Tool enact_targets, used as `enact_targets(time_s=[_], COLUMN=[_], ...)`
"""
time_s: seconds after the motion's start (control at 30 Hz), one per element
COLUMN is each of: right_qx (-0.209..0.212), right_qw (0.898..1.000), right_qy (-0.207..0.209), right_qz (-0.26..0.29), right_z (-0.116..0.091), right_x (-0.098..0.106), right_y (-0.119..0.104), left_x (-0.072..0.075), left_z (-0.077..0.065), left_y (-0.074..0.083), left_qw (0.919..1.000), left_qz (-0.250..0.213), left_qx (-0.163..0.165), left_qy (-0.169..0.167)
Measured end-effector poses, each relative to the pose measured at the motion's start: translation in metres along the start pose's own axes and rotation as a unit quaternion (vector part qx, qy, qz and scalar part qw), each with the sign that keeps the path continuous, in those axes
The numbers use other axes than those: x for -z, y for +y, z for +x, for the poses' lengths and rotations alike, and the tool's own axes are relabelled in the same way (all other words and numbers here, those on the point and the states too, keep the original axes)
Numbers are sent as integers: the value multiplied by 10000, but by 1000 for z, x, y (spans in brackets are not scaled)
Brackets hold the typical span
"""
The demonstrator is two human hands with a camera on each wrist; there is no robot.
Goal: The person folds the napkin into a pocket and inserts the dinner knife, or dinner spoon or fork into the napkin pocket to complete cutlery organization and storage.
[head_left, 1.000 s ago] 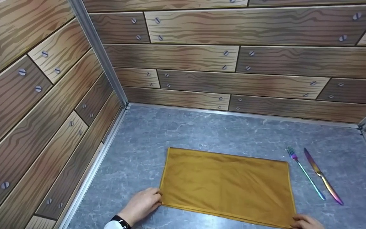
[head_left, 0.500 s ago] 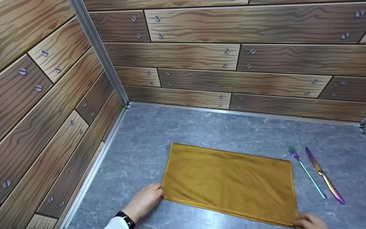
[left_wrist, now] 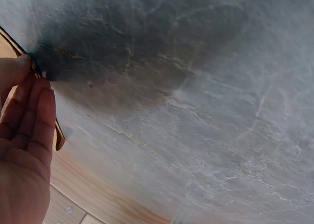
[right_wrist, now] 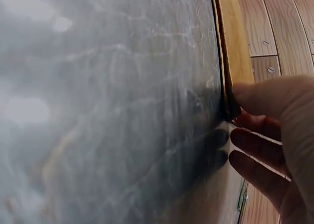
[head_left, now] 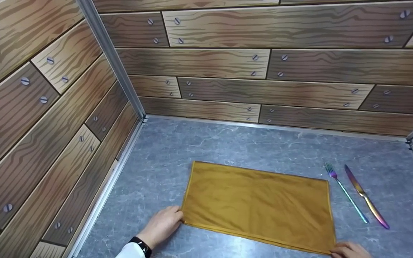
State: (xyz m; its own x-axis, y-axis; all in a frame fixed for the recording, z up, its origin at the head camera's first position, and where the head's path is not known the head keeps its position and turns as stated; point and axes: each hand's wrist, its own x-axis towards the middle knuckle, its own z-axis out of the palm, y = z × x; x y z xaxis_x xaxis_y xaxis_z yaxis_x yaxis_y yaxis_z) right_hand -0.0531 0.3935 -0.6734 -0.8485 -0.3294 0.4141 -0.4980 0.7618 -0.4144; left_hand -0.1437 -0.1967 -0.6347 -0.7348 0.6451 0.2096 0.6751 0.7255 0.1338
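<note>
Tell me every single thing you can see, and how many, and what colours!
cloth: 1, mustard gold, flat on the table
fork: 1, purple and blue-green, right of the cloth
knife: 1, purple, gold and pink, right of the fork
table: 1, marbled grey, under everything
walls: 3, brown planks, left, back and right
metal strips: several, silver, along wall edges
sleeve: 1, white, left arm
wristband: 1, black, left wrist
left hand: 1, bare, pinching the cloth's near left corner, away from the fork and knife
right hand: 1, bare, pinching its near right corner

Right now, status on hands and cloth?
Left hand and right hand pinching near corners. Mustard cloth spread between them. Fork and knife clear, to its right.
</note>
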Motion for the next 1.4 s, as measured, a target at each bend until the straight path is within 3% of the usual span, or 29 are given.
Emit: enact_targets(time_s=[0.03, 0.1, 0.33, 0.5, 0.63, 0.77, 0.9, 1.1, 1.23, 1.4], right_qx=[329, 33, -860, -1440, -1266, -833, -532, -320, -351, -558], right_qw=[9969, 9962, 9931, 9865, 9899, 9951, 9934, 9866, 9838, 9789], right_qy=[538, 722, 623, 632, 429, -105, -754, -1319, -1457, -1649], right_qz=[-479, -488, -507, -454, -483, -529, -676, -901, -982, -1070], right_z=[-4, -5, 0, 17, 46, 85, 126, 174, 190, 195], right_x=[-4, -6, -1, 8, 12, -2, -29, -68, -85, -93], right_y=[0, -4, -21, -37, -48, -61, -73, -77, -71, -61], left_x=[1, 1, 7, 19, 26, 22, 1, -42, -63, -78], left_z=[0, 1, 3, 17, 46, 87, 131, 191, 215, 226], left_y=[0, 0, -2, 4, 20, 45, 70, 91, 93, 90], left_qw=[10000, 9999, 9996, 9995, 9995, 9979, 9936, 9900, 9863, 9825], left_qz=[-47, -119, -35, -51, -110, 90, 328, 786, 1150, 1219], left_qx=[11, 42, -12, 44, -25, -398, -675, -498, -227, 18], left_qy=[-38, -99, -265, -312, -298, -500, -849, -1065, -1164, -1406])
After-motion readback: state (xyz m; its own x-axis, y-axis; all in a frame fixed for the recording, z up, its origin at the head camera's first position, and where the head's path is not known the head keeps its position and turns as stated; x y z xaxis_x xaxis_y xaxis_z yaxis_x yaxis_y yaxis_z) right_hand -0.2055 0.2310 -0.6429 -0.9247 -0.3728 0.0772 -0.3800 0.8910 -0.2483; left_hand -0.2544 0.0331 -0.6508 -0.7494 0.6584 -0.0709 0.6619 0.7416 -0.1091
